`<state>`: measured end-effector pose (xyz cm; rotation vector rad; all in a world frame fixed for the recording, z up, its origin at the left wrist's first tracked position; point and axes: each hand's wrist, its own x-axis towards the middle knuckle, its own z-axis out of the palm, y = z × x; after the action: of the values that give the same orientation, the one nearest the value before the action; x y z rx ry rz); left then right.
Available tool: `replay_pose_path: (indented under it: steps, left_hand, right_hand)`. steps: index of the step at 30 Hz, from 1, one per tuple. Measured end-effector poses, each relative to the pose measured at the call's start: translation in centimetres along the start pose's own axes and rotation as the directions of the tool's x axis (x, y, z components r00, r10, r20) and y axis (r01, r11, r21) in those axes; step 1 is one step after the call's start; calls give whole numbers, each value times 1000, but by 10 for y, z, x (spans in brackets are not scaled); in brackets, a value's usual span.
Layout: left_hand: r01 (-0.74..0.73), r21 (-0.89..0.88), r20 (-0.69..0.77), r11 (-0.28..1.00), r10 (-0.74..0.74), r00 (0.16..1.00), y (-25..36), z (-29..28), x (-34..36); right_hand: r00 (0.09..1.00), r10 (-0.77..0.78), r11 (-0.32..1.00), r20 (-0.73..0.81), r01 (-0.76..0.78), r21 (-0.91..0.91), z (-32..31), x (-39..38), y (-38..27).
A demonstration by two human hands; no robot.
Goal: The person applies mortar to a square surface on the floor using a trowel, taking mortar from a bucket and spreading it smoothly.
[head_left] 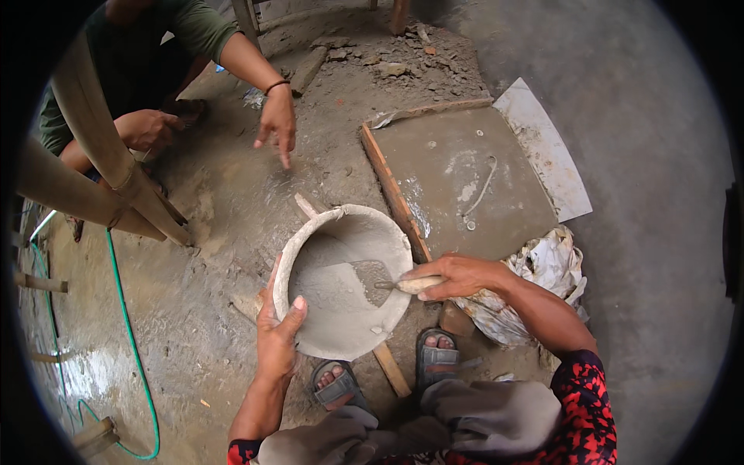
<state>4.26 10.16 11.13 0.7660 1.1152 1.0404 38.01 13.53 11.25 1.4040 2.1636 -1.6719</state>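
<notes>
A pale, cement-crusted basin is tilted toward me, with grey slurry in it. My left hand grips its left side, thumb on the outside near the rim. My right hand is closed on the wooden handle of a trowel, whose blade is inside the basin, coated in grey mix. Just right of and beyond the basin, a wooden form holds a smooth wet slab with a thin pale curved piece on it. A crumpled white sack lies beside my right arm.
A co-worker in a green top crouches at upper left, one hand reaching downward. Bamboo poles stand left; a green hose snakes below them. Rubble lies behind the form, a white board on its right. My sandalled feet are below the basin.
</notes>
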Motion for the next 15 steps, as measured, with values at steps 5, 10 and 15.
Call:
replay_pose_path:
  steps: [5, 10, 15]
  left_hand:
    - [99, -71, -20, 993, -101, 995, -2, 5, -2]
    - [118, -205, -19, 972, -124, 992, -2, 4, 5]
    - [121, -179, -71, 976, -136, 988, -15, 14, 14]
  right_hand:
    - [998, 42, 979, -48, -31, 203, 15, -6, 6]
    - [983, 178, 930, -38, -155, 334, 13, -18, 1]
    - [984, 48, 979, -169, -13, 202, 15, -33, 28]
